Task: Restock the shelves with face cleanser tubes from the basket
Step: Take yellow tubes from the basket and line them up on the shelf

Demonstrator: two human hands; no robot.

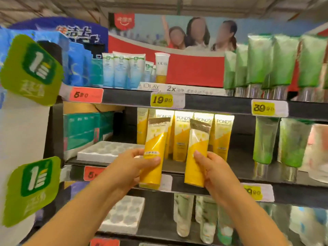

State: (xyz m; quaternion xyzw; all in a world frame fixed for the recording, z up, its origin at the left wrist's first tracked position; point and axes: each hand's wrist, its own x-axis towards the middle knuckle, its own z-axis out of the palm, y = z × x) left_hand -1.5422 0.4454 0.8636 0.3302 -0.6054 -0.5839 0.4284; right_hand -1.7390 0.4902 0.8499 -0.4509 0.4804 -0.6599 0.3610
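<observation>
My left hand (132, 167) grips a yellow and white Pond's cleanser tube (156, 144) upright by its lower part. My right hand (213, 172) grips a second tube (197, 148) of the same kind, also upright. Both tubes are held in front of the middle shelf (221, 172), just ahead of a row of matching Pond's tubes (182, 134) standing on it. The basket is out of view.
A white moulded tray (104, 150) lies on the middle shelf to the left, beside green boxes (85, 130). Green tubes (264, 141) stand to the right. The top shelf holds pale blue tubes (122, 70) and an Olay tube (161, 68). Green promo tags (33, 70) stick out at left.
</observation>
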